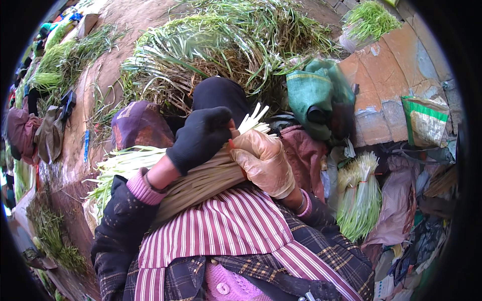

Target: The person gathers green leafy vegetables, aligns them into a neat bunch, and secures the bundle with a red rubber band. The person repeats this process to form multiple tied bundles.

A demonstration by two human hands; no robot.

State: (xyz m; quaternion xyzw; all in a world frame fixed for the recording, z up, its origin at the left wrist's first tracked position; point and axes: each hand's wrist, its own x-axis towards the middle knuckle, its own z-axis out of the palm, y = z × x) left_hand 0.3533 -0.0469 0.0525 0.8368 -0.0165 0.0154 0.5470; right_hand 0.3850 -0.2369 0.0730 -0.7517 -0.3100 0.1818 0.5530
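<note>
Across my lap lies a thick bundle of long vegetable stalks (203, 184). Its pale cut ends point up to the right, and its greener ends spread out at the left. My left hand (203, 137), in a black knit glove, is closed above the bundle. My right hand (265, 161), in a translucent tan rubber glove, presses against the bundle's right part. Between the two hands a thin red tie (231, 143) runs over the stalks, pinched by the fingers of both. The fingertips are partly hidden, and so is the underside of the bundle.
A large heap of green stalks with roots (226, 49) lies ahead. Tied bundles (359, 195) lie at the right, near a green woven sack (312, 98) and flattened cardboard (395, 67). Another person's sleeve (23, 126) shows at the far left.
</note>
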